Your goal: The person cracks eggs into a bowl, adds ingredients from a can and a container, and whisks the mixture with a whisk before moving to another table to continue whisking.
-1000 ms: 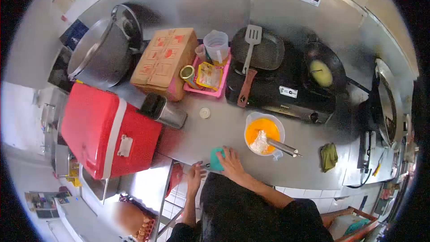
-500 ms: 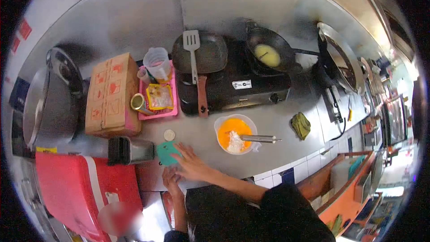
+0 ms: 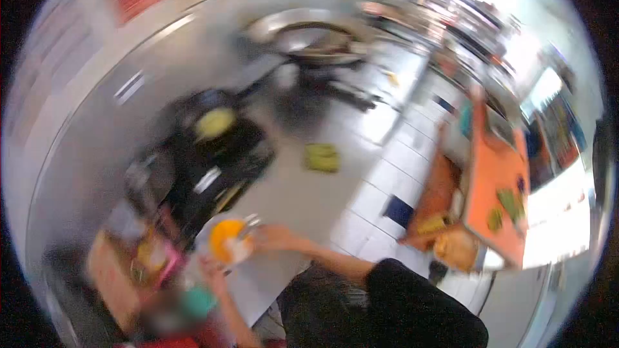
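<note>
A white bowl (image 3: 211,231) of orange-yellow liquid with white powder sits on the steel counter, a metal utensil (image 3: 251,222) leaning over its rim. My right hand (image 3: 274,238) is at the bowl's right side, close to the utensil; blur hides whether it grips either. My left hand (image 3: 211,269) is at the bowl's lower left edge, its fingers smeared by motion. A teal flat item (image 3: 198,301) lies left of my left wrist, apart from both hands.
A dark pan with yellow contents (image 3: 215,124) stands on the black stove (image 3: 216,177). A folded green cloth (image 3: 322,156) lies on the counter (image 3: 290,200). Further back is a large wok (image 3: 316,42). Cardboard box (image 3: 113,277) at left; orange table (image 3: 487,187) at right.
The view has swung to the right and blurred. Both hands have left the teal item and are now beside the bowl.
</note>
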Tool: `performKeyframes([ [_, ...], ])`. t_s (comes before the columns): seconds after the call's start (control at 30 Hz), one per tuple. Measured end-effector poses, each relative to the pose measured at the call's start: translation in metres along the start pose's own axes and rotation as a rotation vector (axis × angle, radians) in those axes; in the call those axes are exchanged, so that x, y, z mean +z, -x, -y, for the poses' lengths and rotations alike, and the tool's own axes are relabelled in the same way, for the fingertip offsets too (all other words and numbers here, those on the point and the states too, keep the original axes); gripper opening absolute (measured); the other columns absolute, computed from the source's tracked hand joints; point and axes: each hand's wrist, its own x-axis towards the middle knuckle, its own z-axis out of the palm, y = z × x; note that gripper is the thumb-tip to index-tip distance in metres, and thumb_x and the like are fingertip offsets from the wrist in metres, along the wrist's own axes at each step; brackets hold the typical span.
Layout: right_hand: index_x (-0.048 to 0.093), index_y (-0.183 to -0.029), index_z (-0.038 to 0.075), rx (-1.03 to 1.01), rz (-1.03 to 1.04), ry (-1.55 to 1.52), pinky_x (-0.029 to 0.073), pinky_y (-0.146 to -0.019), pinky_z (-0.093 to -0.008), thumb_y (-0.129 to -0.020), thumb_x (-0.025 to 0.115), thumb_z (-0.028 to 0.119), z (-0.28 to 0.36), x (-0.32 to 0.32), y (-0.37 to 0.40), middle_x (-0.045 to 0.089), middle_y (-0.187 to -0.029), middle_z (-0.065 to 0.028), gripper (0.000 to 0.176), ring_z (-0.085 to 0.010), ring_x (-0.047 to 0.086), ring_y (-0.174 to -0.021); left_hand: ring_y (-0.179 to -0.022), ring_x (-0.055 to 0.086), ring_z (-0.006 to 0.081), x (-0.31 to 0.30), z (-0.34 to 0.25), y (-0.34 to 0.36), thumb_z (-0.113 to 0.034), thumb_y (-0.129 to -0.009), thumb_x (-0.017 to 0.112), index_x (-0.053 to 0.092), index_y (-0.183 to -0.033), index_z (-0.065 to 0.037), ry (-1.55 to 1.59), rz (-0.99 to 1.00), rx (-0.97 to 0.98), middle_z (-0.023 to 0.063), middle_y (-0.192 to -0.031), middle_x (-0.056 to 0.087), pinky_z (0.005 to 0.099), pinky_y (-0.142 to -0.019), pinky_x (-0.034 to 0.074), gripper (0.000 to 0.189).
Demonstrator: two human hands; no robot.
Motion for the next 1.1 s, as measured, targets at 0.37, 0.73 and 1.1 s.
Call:
performKeyframes([
  [0.37,0.069,-0.082,-0.007,0.141,-0.38,-0.386,0.05,-0.066,-0.0489,-0.084,0.056,0.06,0.026,0.001,0.039,0.068,-0.078,-0.0257,0.069,-0.0362,0.067,-0.073,-0.097,0.064,0.0237,0.126,-0.104,-0.018,-0.02,-0.093,0.055,0.053,-0.131,-0.001,-0.666,0.31,0.32,0.0139,-0.117,0.064,0.0354,-0.079,0.054,0.043],
  [0.73,0.073,-0.101,0.01,0.584,-0.714,-0.344,0.052,-0.072,-0.0471,-0.087,0.06,0.045,-0.071,-0.087,0.335,0.07,-0.082,-0.0176,0.041,-0.038,0.067,-0.08,-0.096,0.064,0.0228,0.317,-0.01,0.129,-0.018,-0.094,0.054,0.064,-0.115,0.003,-0.781,0.868,0.588,0.0161,-0.113,0.067,0.0378,-0.08,0.052,0.031],
  [1.1,0.07,-0.11,0.008,0.67,-1.518,-0.433,0.053,-0.076,-0.0476,-0.088,0.059,0.048,-0.228,-0.154,0.625,0.07,-0.087,-0.022,0.046,-0.04,0.068,-0.083,-0.101,0.066,0.0257,0.667,0.077,0.426,-0.008,-0.092,0.051,0.067,-0.111,0.008,-0.56,1.539,0.37,0.0176,-0.107,0.071,0.0339,-0.092,0.048,0.03],
])
